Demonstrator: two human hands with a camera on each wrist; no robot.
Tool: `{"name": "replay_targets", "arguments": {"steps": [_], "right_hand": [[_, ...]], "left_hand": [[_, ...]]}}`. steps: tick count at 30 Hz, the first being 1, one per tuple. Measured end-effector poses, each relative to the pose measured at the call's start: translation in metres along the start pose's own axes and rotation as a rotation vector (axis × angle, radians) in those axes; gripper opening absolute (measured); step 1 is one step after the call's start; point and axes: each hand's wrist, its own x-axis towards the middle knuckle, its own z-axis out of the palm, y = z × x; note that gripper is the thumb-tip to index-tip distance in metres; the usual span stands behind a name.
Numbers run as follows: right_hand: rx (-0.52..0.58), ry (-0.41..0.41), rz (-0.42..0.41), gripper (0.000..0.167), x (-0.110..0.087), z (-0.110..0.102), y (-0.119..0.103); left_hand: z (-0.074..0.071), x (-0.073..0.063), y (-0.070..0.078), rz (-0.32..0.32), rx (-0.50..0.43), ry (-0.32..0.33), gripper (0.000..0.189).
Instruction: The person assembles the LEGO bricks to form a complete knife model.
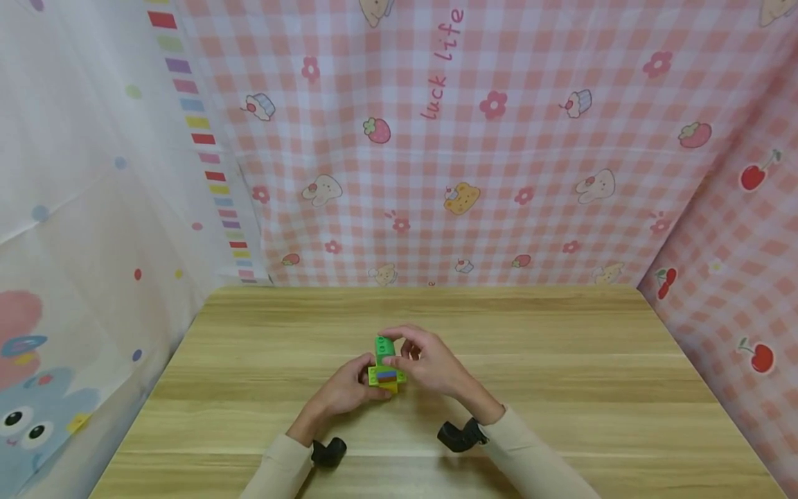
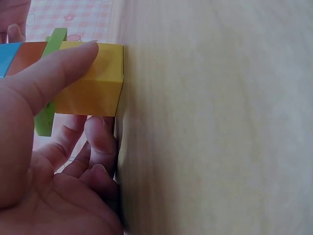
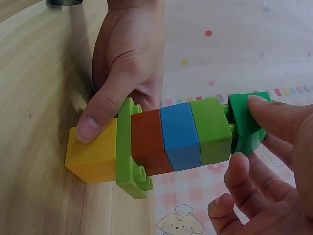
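A tower of toy building bricks stands on the wooden table. From the bottom up it has a yellow brick (image 3: 95,161), a light green plate (image 3: 125,156), a red-brown brick (image 3: 147,142), a blue brick (image 3: 181,137) and a light green brick (image 3: 211,129). My left hand (image 1: 346,389) grips the yellow brick, its thumb along one face and fingers behind. Between thumb and fingers, my right hand (image 1: 436,362) pinches a dark green curved brick (image 3: 243,117) at the top. Studs show in a narrow gap beneath this brick, which tilts slightly.
The wooden table (image 1: 536,402) meets a pink checked cloth (image 1: 524,152) at the back. Pale cloth (image 1: 143,208) hangs at the left and more checked cloth at the right. Black wrist cameras (image 1: 458,436) sit by both sleeves, low over the table.
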Motion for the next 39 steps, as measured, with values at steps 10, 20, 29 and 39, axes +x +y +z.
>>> {"name": "replay_targets", "arguments": {"steps": [10, 20, 29, 39], "right_hand": [[-0.001, 0.010, 0.001, 0.037, -0.0010, -0.0003, -0.0006], [-0.050, 0.022, -0.047, 0.037, -0.0012, 0.0013, 0.0023], [-0.089, 0.026, -0.085, 0.037, -0.0027, 0.0027, 0.0011], [-0.105, 0.024, -0.101, 0.037, -0.0036, 0.0034, -0.0001]], "left_hand": [[0.0001, 0.0011, -0.0001, 0.006, 0.009, -0.004, 0.043], [-0.0002, 0.0002, 0.0009, -0.002, 0.000, 0.001, 0.043], [0.0001, 0.0004, 0.0018, -0.005, 0.003, 0.000, 0.043], [0.0008, 0.0007, -0.0010, 0.005, -0.009, -0.004, 0.044]]}}
